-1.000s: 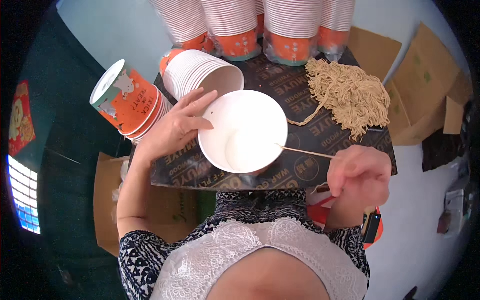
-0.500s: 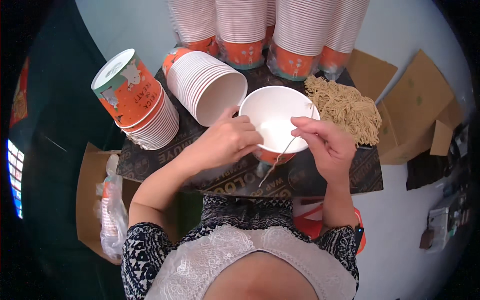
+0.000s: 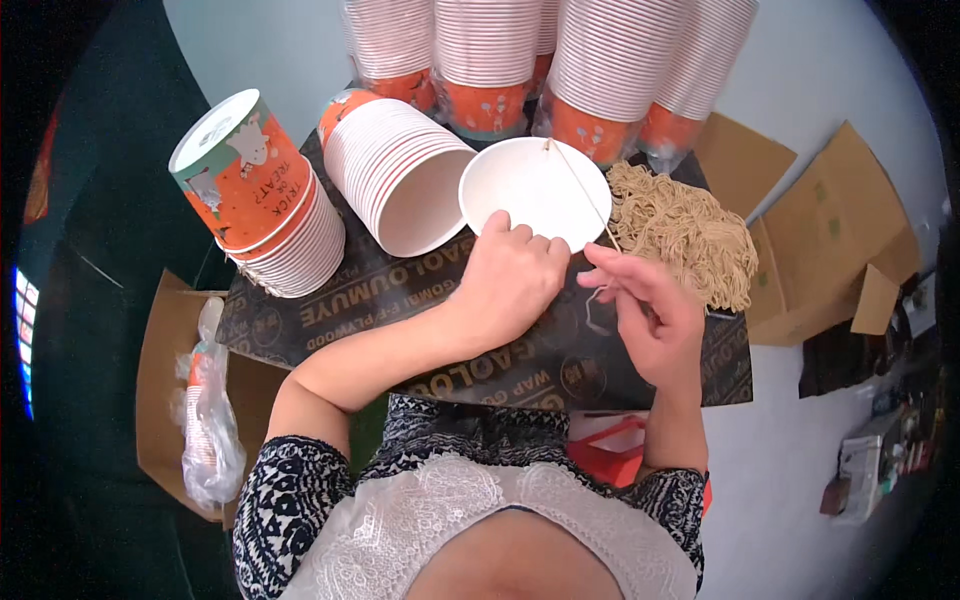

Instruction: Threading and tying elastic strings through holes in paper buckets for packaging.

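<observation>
A white-lined paper bucket (image 3: 520,190) stands at the middle of the table, its mouth tilted toward me. My left hand (image 3: 515,280) is closed over its near rim and grips the wall. A thin tan string (image 3: 580,188) runs from a small hole or knot at the far rim, across the mouth, to my right hand (image 3: 655,310). That hand pinches it between thumb and forefinger, just off the right side of the rim; a loose end hangs below the fingers. The bucket's outside is mostly hidden by my left hand.
Beside the bucket lies a heap of tan strings (image 3: 690,240). To the left are a toppled stack of buckets (image 3: 385,170) and an upside-down orange stack (image 3: 262,185). Tall wrapped stacks (image 3: 485,50) line the table's back. Cardboard boxes (image 3: 830,230) stand off both sides.
The bucket has tipped and shifted left and back. My left hand has moved right along its near rim. My right hand has drawn the string taut across the mouth.
</observation>
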The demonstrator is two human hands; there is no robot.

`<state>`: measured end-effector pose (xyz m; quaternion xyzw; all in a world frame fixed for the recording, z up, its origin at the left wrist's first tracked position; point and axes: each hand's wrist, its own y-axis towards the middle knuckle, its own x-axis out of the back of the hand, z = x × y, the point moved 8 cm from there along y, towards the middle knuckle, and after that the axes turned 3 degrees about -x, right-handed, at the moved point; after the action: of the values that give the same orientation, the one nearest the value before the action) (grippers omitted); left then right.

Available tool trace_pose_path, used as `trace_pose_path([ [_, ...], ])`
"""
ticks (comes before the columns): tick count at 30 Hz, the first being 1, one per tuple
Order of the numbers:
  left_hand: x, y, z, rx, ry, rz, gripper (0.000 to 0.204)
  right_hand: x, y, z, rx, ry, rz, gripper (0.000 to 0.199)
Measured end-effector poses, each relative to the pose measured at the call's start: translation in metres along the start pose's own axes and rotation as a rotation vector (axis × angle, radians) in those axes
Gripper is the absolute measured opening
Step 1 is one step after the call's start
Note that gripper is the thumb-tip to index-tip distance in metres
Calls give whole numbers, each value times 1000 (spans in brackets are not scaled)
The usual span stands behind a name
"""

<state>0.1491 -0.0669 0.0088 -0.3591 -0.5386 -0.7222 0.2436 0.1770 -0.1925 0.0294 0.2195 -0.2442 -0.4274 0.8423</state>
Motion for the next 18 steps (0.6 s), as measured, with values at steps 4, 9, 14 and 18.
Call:
trace_pose_path([
  [4,-1,2,7,-23,-113,56,8,7,-11,28,248,-422,-38,32],
  [9,2,-1,0,7,-176,114,6,15,-26,48,419,-562,-206,31],
  [14,12,-13,-9,64,-128,119,5,12,-46,60,394,-562,-207,22],
  [18,18,-23,-11,142,-105,124,6,17,-51,60,468,-170,-392,15],
])
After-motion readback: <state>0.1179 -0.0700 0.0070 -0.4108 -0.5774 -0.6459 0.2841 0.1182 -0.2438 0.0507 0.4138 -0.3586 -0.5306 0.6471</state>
